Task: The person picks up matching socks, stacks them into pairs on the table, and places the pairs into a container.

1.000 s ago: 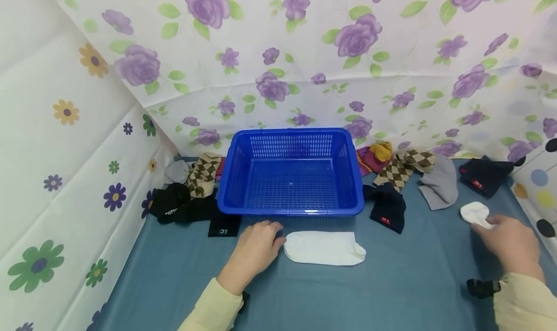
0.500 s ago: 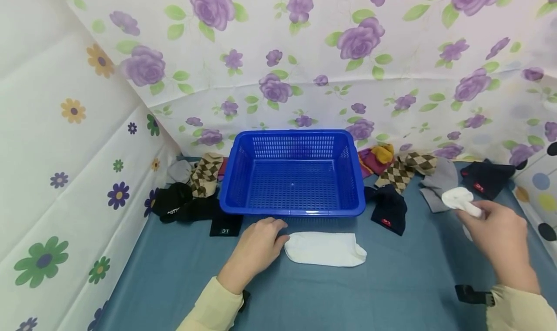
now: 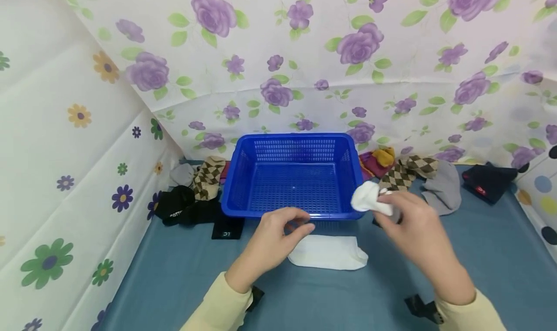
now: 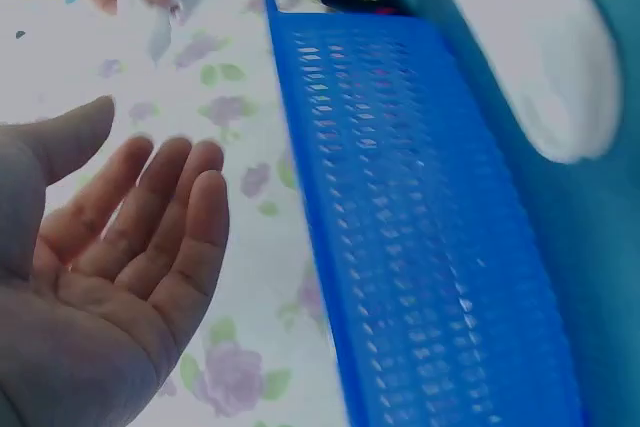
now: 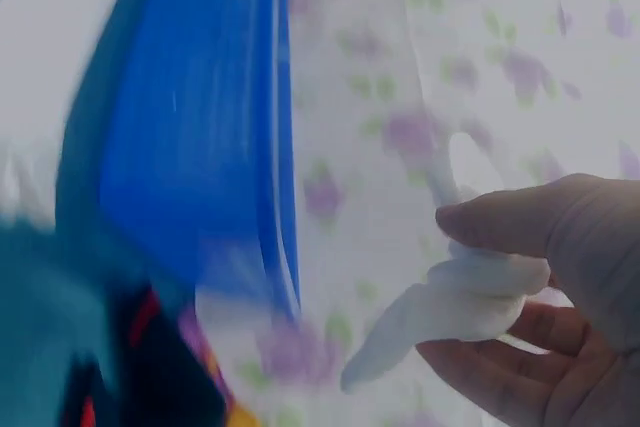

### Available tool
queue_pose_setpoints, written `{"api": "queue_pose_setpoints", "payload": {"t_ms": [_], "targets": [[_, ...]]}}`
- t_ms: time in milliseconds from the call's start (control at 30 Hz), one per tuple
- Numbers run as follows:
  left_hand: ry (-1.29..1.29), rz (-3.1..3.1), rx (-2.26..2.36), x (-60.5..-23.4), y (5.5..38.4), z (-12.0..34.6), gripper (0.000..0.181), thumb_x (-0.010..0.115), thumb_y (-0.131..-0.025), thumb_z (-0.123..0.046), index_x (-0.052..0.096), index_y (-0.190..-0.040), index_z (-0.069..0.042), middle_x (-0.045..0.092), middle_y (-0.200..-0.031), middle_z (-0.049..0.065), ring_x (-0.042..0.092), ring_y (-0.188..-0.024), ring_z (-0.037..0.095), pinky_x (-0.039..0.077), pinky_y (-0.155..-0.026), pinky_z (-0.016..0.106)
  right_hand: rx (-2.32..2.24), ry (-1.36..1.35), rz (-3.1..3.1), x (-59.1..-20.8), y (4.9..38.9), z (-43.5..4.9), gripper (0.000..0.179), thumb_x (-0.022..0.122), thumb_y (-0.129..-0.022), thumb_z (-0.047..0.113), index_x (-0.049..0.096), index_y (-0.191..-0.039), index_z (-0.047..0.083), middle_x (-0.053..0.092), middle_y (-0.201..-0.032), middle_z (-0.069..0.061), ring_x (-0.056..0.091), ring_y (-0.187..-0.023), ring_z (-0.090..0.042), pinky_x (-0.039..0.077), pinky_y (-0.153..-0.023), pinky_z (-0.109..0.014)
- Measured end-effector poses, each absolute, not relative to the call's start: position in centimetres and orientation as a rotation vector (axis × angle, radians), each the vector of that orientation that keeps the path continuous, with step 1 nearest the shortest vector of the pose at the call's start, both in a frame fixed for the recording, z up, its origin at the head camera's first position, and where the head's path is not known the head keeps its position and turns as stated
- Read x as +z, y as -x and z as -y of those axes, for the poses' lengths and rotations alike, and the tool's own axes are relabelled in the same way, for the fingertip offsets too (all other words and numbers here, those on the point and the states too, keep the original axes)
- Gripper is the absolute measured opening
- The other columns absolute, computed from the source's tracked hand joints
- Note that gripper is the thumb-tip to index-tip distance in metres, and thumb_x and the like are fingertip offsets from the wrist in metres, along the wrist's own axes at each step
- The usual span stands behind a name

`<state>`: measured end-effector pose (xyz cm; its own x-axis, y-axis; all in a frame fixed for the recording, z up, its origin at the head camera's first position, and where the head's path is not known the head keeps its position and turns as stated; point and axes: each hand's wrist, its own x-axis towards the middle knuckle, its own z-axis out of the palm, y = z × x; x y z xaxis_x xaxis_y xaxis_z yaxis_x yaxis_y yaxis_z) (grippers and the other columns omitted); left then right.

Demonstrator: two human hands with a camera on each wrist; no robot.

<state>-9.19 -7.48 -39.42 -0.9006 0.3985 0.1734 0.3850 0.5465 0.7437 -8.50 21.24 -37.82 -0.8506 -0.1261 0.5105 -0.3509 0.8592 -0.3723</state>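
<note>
Between thumb and fingers, my right hand (image 3: 417, 224) pinches a crumpled white sock (image 3: 367, 197), raised off the table near the basket's right front corner. In the right wrist view that sock (image 5: 460, 297) bunches up and hangs from the fingertips. My left hand (image 3: 278, 237) hovers in front of the basket, its fingers loosely bent and holding nothing; the left wrist view shows its palm (image 4: 110, 317) bare. Below and right of it, another white sock (image 3: 330, 252) lies flat on the table, its toe end partly hidden by the left hand.
A blue plastic basket (image 3: 293, 215) stands at the back middle. Left of it lie black socks (image 3: 184, 208), a checked sock (image 3: 209, 176) and a grey one. On the right are a checked sock (image 3: 398, 174), a grey sock (image 3: 444, 191) and a navy sock (image 3: 489, 179).
My right hand has carried the crumpled white sock leftward from the table's right side to the basket's corner. The left hand has risen slightly and moved right, over the flat sock's toe.
</note>
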Motion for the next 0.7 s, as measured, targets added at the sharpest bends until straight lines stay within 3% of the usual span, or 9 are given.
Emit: {"api": "queue_pose_setpoints", "payload": {"t_ms": [233, 500, 633, 700], "targets": [[-0.533, -2.620, 1.404, -38.3, 10.2, 5.0, 0.060, 0.058, -0.079, -0.064, 0.049, -0.128, -0.031, 0.060, -0.118, -0.012, 0.058, -0.101, 0.005, 0.052, -0.082, 0.027, 0.635, -0.619, 2.576, -38.9, 7.8, -16.5, 0.030, 0.082, -0.070, 0.021, 0.069, -0.096, 0.016, 0.066, -0.104, -0.003, 0.063, -0.097, -0.018, 0.055, -0.076, -0.035], [-0.647, -2.520, 1.502, -38.9, 10.2, 4.2, 0.040, 0.065, -0.083, -0.047, 0.061, -0.116, -0.025, 0.065, -0.103, -0.014, 0.060, -0.076, 0.006, 0.052, -0.061, 0.022, 0.648, -0.673, 2.672, -39.7, 7.3, -14.7, 0.028, 0.080, -0.074, 0.028, 0.068, -0.098, 0.022, 0.066, -0.105, 0.003, 0.060, -0.103, -0.013, 0.054, -0.082, -0.034], [-0.658, -2.567, 1.587, -38.8, 10.4, 4.3, 0.030, 0.069, -0.083, -0.038, 0.065, -0.110, -0.026, 0.066, -0.100, -0.013, 0.060, -0.076, 0.005, 0.052, -0.062, 0.022, 0.717, -0.649, 2.681, -39.8, 7.4, -14.7, 0.039, 0.077, -0.077, 0.030, 0.061, -0.111, 0.020, 0.065, -0.107, 0.003, 0.062, -0.099, -0.012, 0.055, -0.078, -0.033], [-0.670, -2.580, 1.626, -38.7, 10.5, 4.4, 0.025, 0.069, -0.083, -0.035, 0.066, -0.106, -0.027, 0.066, -0.101, -0.013, 0.061, -0.081, 0.004, 0.053, -0.067, 0.022, 0.741, -0.626, 2.687, -39.9, 7.6, -14.8, 0.048, 0.076, -0.078, 0.033, 0.055, -0.119, 0.019, 0.065, -0.102, 0.003, 0.062, -0.087, -0.010, 0.053, -0.069, -0.028]]}}
